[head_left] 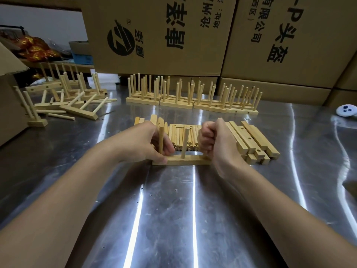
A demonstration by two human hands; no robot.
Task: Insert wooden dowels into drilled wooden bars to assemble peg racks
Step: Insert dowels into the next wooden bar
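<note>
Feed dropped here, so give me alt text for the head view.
Left hand pinches an upright dowel at the left end of a wooden bar on the steel table; right hand is fisted over its right end, contents hidden. A second dowel stands mid-bar; loose dowels lie behind.

pale tan dowels (183,138) and bar (183,160), brown black-printed cartons (154,35), grey table (173,209).

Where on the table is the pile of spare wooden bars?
In the head view, the spare bars lie stacked just right of the right hand, with the loose dowels on that hand's left.
</note>
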